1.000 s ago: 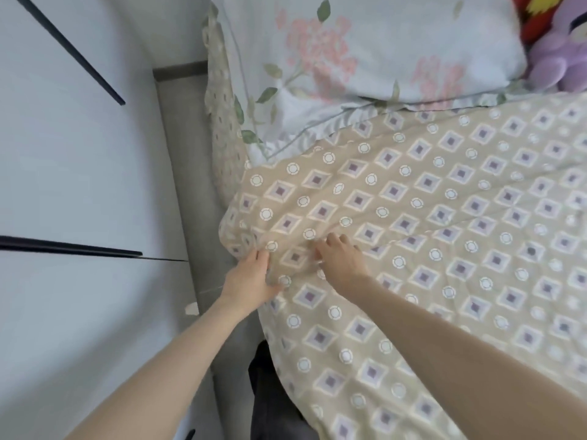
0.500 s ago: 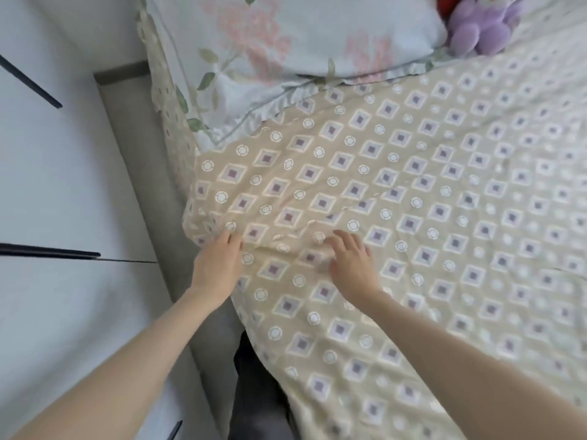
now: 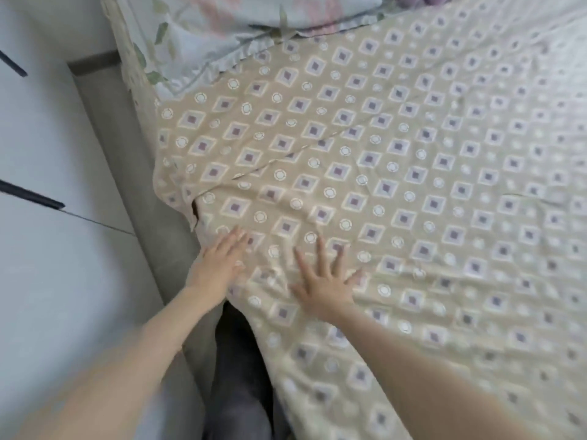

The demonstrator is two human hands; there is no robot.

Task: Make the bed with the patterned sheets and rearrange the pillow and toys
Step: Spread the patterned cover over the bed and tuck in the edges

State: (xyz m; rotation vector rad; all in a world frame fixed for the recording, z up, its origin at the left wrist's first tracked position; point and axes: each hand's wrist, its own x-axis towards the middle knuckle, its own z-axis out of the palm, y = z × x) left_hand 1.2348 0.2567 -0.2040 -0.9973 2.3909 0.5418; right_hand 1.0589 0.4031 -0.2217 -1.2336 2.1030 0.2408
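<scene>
**Matt cloth, one smooth panel**

The sheet [image 3: 413, 173] is thin printed cloth, matt, creased toward 7 o'clock. At 11 o'clock the pillow [image 3: 222, 30] is smooth matt cloth with a frilled hem. The frame [image 3: 127, 154] at 9 o'clock looks like grey matt upholstery. The cabinet [image 3: 41, 265] at 8 o'clock is a smooth white panel.

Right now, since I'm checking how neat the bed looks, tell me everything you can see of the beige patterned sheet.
The patterned sheet is thin-looking beige fabric printed with purple-centred diamonds and white rings. It lies spread out, mostly flat, with one long diagonal crease and small bunched wrinkles near its side edge, which hangs over the grey bed frame. Its top edge meets the floral pillow. The left hand and the right hand rest on it, fingers straight.
</scene>
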